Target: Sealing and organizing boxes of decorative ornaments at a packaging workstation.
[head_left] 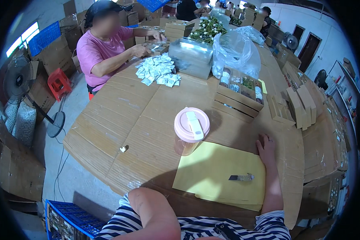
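Paper (202, 176), yellow, in overlapping rectangular sheets, lies by the near edge of the cardboard-covered worktop (104, 140). On its right half rests a slim utility knife (241, 177) with a dark end. The right hand (267, 148) lies at the paper's far right corner, its fingers loosely parted, seemingly gripping nothing; the left hand is hidden, so its fingers cannot be told. Best, I judge, to keep that resting palm clear of the knife and the pink-lidded translucent cup (192, 125) off the far left corner.

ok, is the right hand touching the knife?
Apart. The head view shows yellow paper between the right hand and the knife.
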`<state>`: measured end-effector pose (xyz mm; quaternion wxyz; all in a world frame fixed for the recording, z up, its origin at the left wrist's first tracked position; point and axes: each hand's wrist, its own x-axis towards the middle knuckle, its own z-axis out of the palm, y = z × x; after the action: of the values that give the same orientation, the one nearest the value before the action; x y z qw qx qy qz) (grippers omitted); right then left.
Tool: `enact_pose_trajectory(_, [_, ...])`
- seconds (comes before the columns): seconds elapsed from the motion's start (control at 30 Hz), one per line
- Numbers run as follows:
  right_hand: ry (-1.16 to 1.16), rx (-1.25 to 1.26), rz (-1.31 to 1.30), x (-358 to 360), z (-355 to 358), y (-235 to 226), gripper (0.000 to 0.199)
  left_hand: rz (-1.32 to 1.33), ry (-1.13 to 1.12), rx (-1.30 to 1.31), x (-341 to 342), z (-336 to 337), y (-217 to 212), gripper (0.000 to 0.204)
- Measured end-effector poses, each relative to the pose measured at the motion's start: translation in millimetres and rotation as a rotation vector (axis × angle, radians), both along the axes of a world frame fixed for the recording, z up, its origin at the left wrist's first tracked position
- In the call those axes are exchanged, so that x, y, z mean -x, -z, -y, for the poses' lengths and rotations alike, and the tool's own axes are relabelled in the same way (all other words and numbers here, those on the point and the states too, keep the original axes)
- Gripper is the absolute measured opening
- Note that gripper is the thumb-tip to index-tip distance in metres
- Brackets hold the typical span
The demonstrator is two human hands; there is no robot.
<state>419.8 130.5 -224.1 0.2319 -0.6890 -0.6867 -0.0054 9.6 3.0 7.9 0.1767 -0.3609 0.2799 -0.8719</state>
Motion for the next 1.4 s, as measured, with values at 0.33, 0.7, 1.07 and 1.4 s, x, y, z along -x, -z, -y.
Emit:
enact_pose_trajectory(0.33, [0.012, -0.015, 0.028, 1.9, 0.9, -1.7, 0.040, -0.026, 0.009, -0.007, 1.7, 0.6, 1.1, 0.017])
enact_pose_trajectory(0.7, [0.024, 0.006, 0.007, 1.1, 0.4, -0.7, 0.039, 0.038, 0.146, -0.193, -8.7, -2.3, -6.8, 0.016])
enact_pose_trajectory(1.07, [0.028, -0.011, 0.026, 5.6, 3.6, -4.8, 0.040, 0.061, 0.140, -0.105, -8.5, 0.2, -5.7, 0.015])
enact_pose_trajectory(1.4, [0.036, 0.009, 0.032, -0.1, 1.1, 0.5, 0.040, 0.005, -0.029, 0.145, -3.0, 5.1, 3.1, 0.016])
